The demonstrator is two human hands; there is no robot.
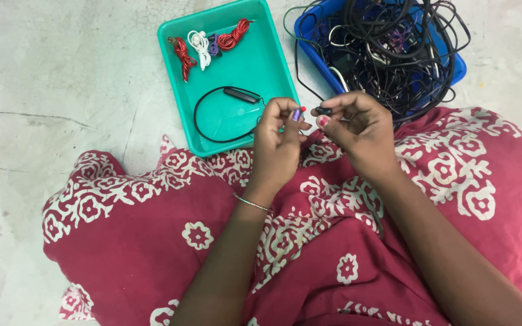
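Note:
My left hand (278,142) pinches a small purple earbud piece (296,114) between thumb and fingers. My right hand (359,128) pinches a small black earbud piece (324,111) just to its right. Both hands hover above my lap, close together, near the front corner of a teal tray (261,66). A black neckband earphone (225,115) lies in the tray, its cord running toward my left hand.
Coiled red cables (182,54) and a white earphone (200,45) lie at the teal tray's far end. A blue bin (459,66) of tangled black cables stands at the right. My lap is covered in red cloth with white flowers (309,241). Grey concrete floor (61,78) surrounds.

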